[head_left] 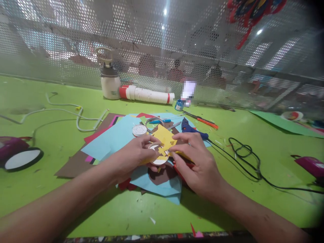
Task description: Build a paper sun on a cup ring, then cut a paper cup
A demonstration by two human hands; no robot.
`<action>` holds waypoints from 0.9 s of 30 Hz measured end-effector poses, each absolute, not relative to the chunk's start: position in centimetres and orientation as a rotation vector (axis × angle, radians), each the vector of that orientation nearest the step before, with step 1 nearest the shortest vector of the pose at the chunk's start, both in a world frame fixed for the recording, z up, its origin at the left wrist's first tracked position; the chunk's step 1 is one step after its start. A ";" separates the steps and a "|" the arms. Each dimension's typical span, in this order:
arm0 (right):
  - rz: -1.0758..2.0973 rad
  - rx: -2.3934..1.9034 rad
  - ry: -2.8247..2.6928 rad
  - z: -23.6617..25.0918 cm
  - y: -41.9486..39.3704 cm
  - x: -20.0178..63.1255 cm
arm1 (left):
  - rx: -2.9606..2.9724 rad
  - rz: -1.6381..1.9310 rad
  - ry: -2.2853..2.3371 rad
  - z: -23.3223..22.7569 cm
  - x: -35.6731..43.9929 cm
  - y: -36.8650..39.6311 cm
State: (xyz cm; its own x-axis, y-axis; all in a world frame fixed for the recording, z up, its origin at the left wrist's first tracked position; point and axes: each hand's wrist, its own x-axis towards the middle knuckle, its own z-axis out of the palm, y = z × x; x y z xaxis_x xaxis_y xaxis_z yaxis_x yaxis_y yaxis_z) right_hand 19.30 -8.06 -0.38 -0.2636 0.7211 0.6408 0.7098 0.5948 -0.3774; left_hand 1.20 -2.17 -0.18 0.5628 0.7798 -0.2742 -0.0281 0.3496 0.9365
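My left hand is closed around a small round white disc with cut pieces of yellow paper on it. A larger yellow paper sheet with notched cuts stands behind the disc. My right hand is closed, fingertips pinched at the right edge of the yellow paper. A red-handled tool shows partly beneath the right palm; its kind is hidden. Under both hands lies a pile of coloured paper with light blue sheets and a brown sheet. A perforated white round piece rests beside the left fingers.
A blue glue gun with a black cord lies to the right, near an orange-handled tool. Behind are a blue jar, a white tube and a spray bottle. Purple devices sit at both sides.
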 end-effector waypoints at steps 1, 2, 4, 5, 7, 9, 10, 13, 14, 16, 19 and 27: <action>0.033 -1.136 -2.000 -0.4 -8.1 19.3 | 1.104 0.601 0.831 -0.1 1.2 -2.2; 0.049 -1.137 -1.992 -0.4 -8.1 19.2 | 1.113 0.595 0.829 0.0 1.2 -2.2; 0.083 -1.137 -1.966 -0.3 -8.2 19.1 | 1.135 0.588 0.825 0.1 1.2 -2.2; 0.097 -1.139 -1.948 -0.3 -8.3 19.1 | 1.147 0.588 0.827 0.1 1.2 -2.2; 0.123 -1.145 -1.900 -0.2 -8.3 19.1 | 1.171 0.571 0.832 0.1 1.0 -2.1; 0.187 -1.178 -1.833 -0.2 -8.4 19.2 | 1.197 0.532 0.818 0.2 0.9 -2.1; 0.240 -1.205 -1.795 -0.3 -8.4 19.3 | 1.214 0.510 0.802 0.2 0.9 -2.1; 0.447 -1.301 -1.707 -0.3 -8.3 19.6 | 1.273 0.450 0.760 0.5 0.7 -2.2; 0.512 -1.328 -1.692 -0.2 -8.3 19.6 | 1.286 0.436 0.751 0.6 0.7 -2.2; 0.640 -1.364 -1.685 0.1 -8.4 19.5 | 1.296 0.406 0.730 0.7 0.7 -2.4; 0.783 -1.413 -1.721 0.6 -8.7 19.0 | 1.299 0.371 0.674 0.9 0.6 -2.4; 0.968 -1.464 -1.672 0.4 -9.1 17.8 | 1.369 0.348 0.645 0.9 0.5 -2.6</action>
State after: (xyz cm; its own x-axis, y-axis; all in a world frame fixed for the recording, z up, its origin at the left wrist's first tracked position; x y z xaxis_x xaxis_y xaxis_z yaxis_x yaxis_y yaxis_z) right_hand 17.81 -9.06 0.37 -0.1137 0.9930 0.0305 0.4677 0.0806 -0.8802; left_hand 0.52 -2.58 0.95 0.7813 0.5836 -0.2211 0.1353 0.1874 0.9729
